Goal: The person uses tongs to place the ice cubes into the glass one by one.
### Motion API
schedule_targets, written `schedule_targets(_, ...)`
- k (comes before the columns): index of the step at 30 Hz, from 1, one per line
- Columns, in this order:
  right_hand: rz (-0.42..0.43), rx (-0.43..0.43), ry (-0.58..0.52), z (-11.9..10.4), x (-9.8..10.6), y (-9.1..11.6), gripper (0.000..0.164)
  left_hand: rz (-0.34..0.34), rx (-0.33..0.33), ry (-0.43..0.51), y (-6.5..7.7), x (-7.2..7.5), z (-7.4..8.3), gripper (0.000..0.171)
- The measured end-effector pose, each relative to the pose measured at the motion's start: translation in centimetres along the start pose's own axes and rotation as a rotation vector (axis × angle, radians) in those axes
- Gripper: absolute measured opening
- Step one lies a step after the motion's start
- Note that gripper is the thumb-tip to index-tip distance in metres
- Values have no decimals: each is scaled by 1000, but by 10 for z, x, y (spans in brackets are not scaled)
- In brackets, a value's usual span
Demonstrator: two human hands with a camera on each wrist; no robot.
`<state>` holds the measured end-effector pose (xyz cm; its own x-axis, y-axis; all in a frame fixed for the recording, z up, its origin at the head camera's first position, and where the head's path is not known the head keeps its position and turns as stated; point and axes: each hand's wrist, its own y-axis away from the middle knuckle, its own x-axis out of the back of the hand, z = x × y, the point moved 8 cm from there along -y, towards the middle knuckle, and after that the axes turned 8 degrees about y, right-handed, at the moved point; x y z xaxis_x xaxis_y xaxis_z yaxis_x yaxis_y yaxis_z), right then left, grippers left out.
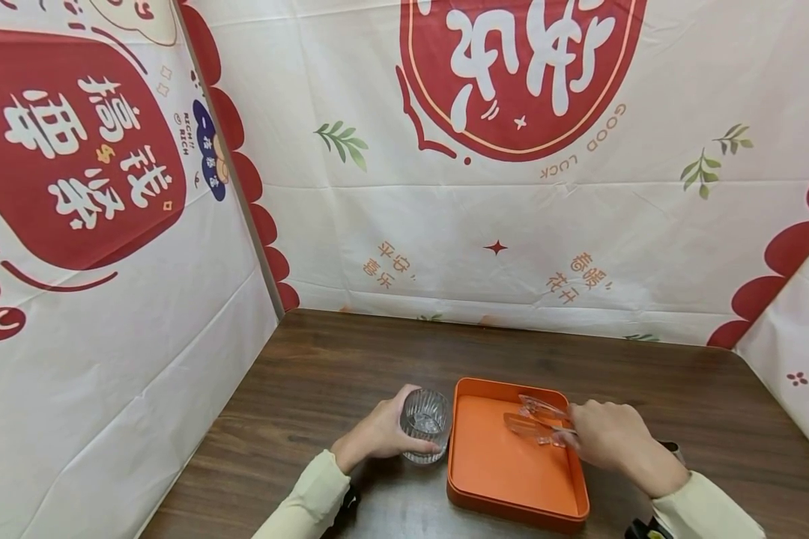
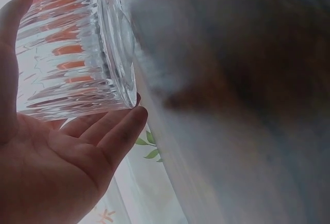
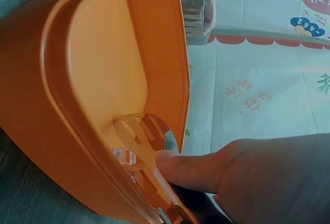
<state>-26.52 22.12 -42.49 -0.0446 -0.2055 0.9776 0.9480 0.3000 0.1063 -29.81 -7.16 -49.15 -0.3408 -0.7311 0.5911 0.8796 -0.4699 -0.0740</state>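
Note:
My left hand holds a clear ribbed glass from its left side, with the thumb and fingers around it. In the left wrist view the glass lies between thumb and fingers. My right hand grips clear slotted tongs over the right part of an orange tray. The two heads of the tongs stand apart in the head view. Small clear cubes lie by the tray's wall, next to the slotted tongs. Whether the tongs touch a cube I cannot tell.
The tray and glass stand on a dark wooden table, the glass close to the tray's left wall. White printed cloths hang behind the table and at both sides. A dark band sits by the right sleeve.

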Motion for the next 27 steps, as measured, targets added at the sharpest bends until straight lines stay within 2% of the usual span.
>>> schedule_targets(5, 11, 0, 8, 0, -1, -1, 31, 5, -4, 1, 0, 0, 0, 88)
schedule_targets(16, 150, 30, 31, -3, 2, 2, 21, 10, -15, 12, 1, -1, 1, 87)
schedule_targets(27, 198, 48, 50, -8, 4, 4, 17, 13, -13, 16, 1, 0, 1, 87)
